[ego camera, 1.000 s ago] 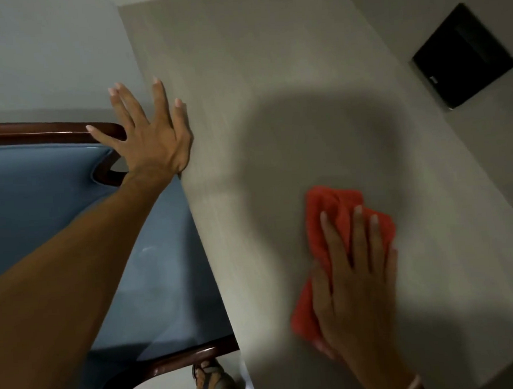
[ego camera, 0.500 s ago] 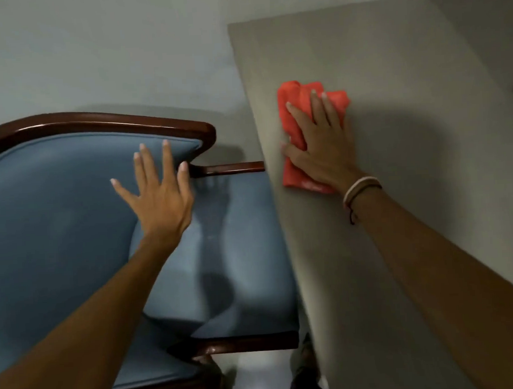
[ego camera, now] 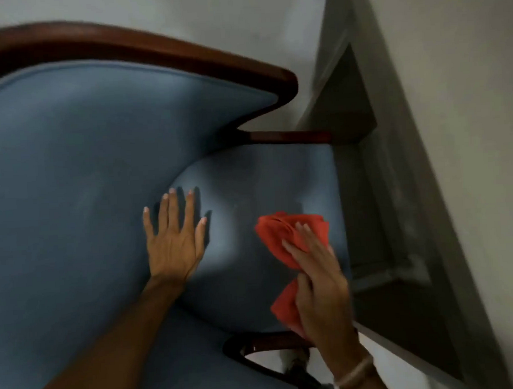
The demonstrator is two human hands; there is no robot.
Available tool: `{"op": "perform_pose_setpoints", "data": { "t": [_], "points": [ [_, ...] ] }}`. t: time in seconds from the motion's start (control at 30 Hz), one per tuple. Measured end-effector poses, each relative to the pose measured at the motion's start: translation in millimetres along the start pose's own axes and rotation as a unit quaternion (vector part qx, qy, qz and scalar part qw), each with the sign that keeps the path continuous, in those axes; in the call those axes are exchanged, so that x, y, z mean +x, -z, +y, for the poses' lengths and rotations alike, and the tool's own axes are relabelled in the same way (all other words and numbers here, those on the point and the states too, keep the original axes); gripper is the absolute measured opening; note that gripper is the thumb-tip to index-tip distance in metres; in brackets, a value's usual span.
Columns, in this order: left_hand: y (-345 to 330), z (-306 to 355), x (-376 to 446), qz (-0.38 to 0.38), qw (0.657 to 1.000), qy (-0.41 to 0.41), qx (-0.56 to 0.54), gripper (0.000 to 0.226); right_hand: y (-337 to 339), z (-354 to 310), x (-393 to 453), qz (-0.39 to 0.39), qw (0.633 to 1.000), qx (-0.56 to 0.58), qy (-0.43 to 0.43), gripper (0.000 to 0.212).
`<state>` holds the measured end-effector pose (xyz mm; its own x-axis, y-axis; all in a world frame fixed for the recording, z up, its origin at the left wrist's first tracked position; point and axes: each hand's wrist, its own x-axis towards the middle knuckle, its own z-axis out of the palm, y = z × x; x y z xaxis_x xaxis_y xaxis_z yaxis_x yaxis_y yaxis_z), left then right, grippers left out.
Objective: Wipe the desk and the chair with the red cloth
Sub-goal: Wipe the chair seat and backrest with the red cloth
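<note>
The blue upholstered chair (ego camera: 70, 174) with a dark wooden frame fills the left and middle of the head view. My left hand (ego camera: 174, 240) lies flat with fingers spread on the chair's backrest beside the seat. My right hand (ego camera: 316, 280) presses the crumpled red cloth (ego camera: 284, 234) onto the blue seat near its right edge. The beige desk (ego camera: 470, 153) runs along the right side, its top seen at a steep angle. Part of the cloth is hidden under my palm.
The chair's wooden armrest (ego camera: 288, 136) reaches toward the desk. Under the desk top is a dark recess (ego camera: 369, 218). A foot in a sandal (ego camera: 300, 367) shows on the pale floor below the seat's front rail.
My right hand has carried the red cloth off the desk top and down onto the chair seat. My left hand stays on the chair's backrest. The view has swung toward the chair.
</note>
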<state>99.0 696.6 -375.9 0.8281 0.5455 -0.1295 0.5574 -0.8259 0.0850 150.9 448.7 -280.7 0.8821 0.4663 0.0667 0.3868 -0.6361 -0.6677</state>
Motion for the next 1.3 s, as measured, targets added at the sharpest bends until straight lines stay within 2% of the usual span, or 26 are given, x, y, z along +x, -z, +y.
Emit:
{"op": "perform_pose_setpoints", "data": {
  "t": [0.07, 0.13, 0.17, 0.27, 0.37, 0.53, 0.63, 0.73, 0.87, 1.1, 1.2, 1.3],
  "points": [
    [-25, -1, 10, 0.010, 1.000, -0.009, -0.005, 0.057, -44, 36, -1, -0.075, 0.993, -0.082, -0.026, 0.055],
    [-52, -2, 16, 0.029, 0.999, -0.017, -0.014, 0.057, -75, 71, -3, -0.164, 0.970, -0.177, -0.003, 0.058],
    [-67, -4, 18, 0.042, 0.999, -0.023, -0.017, 0.057, -88, 89, -7, -0.176, 0.960, -0.215, 0.021, 0.057],
    [-94, -11, 19, 0.092, 0.995, -0.027, -0.009, 0.056, -111, 121, -13, -0.151, 0.950, -0.265, 0.073, 0.065],
    [-99, -14, 21, 0.097, 0.995, -0.034, -0.017, 0.057, -127, 116, 8, -0.132, 0.946, -0.285, 0.085, 0.070],
    [-97, -13, 21, 0.089, 0.995, -0.030, -0.027, 0.057, -161, 89, 123, -0.089, 0.952, -0.273, 0.103, 0.068],
    [-96, -13, 20, 0.090, 0.995, -0.030, -0.019, 0.056, -170, 84, 187, -0.112, 0.951, -0.268, 0.104, 0.065],
    [-95, -12, 19, 0.096, 0.995, -0.029, -0.016, 0.055, -168, 86, 209, -0.123, 0.955, -0.249, 0.100, 0.058],
    [-94, -12, 17, 0.110, 0.993, -0.029, -0.020, 0.053, -150, 99, 148, -0.090, 0.964, -0.220, 0.115, 0.054],
    [-94, -10, 16, 0.117, 0.993, -0.021, -0.028, 0.053, -133, 93, -66, -0.174, 0.947, -0.262, 0.065, 0.064],
    [-97, -12, 16, 0.126, 0.992, -0.020, -0.027, 0.053, -152, 74, -63, -0.155, 0.945, -0.284, 0.047, 0.065],
    [-98, -12, 15, 0.135, 0.990, -0.022, -0.026, 0.052, -164, 63, -5, -0.144, 0.951, -0.264, 0.065, 0.064]
  ]
}}
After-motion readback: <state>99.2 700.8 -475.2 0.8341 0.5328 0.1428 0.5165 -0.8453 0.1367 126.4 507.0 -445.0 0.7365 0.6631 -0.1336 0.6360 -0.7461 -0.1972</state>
